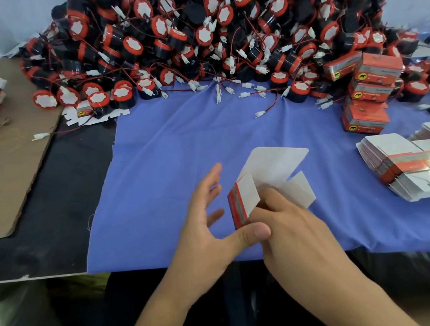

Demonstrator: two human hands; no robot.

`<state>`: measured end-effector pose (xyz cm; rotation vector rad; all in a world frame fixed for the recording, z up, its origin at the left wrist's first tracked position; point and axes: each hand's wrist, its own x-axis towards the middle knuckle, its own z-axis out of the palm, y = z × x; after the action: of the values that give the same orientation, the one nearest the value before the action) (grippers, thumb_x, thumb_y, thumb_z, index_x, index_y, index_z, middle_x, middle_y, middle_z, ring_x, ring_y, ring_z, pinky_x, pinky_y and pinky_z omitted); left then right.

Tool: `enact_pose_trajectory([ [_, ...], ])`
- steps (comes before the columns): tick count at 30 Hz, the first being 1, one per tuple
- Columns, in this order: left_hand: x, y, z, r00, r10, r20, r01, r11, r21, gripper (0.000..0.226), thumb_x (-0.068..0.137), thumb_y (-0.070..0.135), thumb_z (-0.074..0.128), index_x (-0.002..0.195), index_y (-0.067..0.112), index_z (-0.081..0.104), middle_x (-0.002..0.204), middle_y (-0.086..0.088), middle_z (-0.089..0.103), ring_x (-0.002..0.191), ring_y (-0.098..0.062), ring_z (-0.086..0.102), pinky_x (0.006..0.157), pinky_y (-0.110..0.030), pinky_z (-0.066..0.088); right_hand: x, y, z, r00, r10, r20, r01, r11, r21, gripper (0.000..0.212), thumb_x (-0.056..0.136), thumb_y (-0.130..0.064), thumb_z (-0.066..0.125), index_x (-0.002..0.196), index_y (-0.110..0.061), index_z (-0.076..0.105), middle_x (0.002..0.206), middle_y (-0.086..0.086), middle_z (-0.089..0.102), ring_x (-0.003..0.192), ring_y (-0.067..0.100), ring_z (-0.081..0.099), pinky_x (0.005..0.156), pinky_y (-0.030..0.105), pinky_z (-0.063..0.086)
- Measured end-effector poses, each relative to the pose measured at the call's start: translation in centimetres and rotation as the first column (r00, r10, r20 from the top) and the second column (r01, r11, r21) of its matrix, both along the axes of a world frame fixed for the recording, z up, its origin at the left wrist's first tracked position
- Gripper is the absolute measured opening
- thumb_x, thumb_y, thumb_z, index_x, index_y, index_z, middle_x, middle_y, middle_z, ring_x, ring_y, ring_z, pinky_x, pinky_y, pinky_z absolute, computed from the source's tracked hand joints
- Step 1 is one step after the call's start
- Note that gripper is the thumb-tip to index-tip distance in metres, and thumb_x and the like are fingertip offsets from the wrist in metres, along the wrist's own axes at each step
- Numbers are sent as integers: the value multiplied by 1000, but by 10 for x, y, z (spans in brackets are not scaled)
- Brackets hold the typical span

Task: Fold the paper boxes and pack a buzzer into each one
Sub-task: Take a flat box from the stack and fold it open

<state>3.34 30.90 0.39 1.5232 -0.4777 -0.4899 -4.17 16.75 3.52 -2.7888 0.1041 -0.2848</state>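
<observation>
now right hand (pixel 293 225) gripping paper box (pixel 247 195), left hand (pixel 204 228) splayed

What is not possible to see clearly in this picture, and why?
All in the head view:
1. Fingertips of the right hand: hidden behind the paper box it holds.
2. Print on the packed boxes: too small and blurred.
3. Stack of flat boxes: cut off by the right edge.
4. Buzzer pile: lower buzzers buried, top cut off by the upper edge.

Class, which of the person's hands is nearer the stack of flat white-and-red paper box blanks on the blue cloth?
Right. The right hand is left of the stack; the left hand is farther left, past the half-folded white paper box.
</observation>
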Motion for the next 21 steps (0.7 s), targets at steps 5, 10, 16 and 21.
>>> enact_pose_trajectory([
  [5, 29, 0, -18, 978, 73, 193, -84, 995, 49, 56, 84, 40, 82, 136, 39, 60, 126, 18, 68, 121, -7, 63, 103, -25, 50, 22, -5, -26, 999, 22, -40, -22, 1000, -4, 27, 74, 2, 80, 80, -19, 66, 76, -8, 43, 65, 16, 41, 53, 31, 31],
  [10, 49, 1, -42, 996, -73, 51, 68, 993, 101, 59, 93, 10, 75, 142, 35, 54, 132, 13, 66, 122, -16, 64, 92, -26, 57, 39, -2, -41, 985, 11, -171, -37, 988, -151, 25, 78, -7, 74, 96, -24, 68, 89, -3, 65, 80, 23, 65, 62, 29, 30],
  [16, 54, 0, -51, 989, -76, 130, 48, 977, 207, 67, 72, 18, 79, 128, 49, 57, 128, 19, 67, 118, -7, 66, 93, -33, 60, 44, -1, -37, 976, 17, -215, -49, 988, -143, 29, 84, -7, 60, 106, -25, 53, 108, -4, 61, 100, 21, 62, 66, 28, 26],
  [21, 49, 1, -53, 989, -5, 147, -23, 981, 194, 60, 83, 10, 80, 129, 41, 58, 127, 19, 68, 109, -8, 72, 89, -28, 60, 24, 4, -38, 992, 30, 122, -48, 988, 148, 43, 81, 1, 62, 113, -28, 58, 114, -14, 59, 105, 9, 58, 83, 19, 42],
])
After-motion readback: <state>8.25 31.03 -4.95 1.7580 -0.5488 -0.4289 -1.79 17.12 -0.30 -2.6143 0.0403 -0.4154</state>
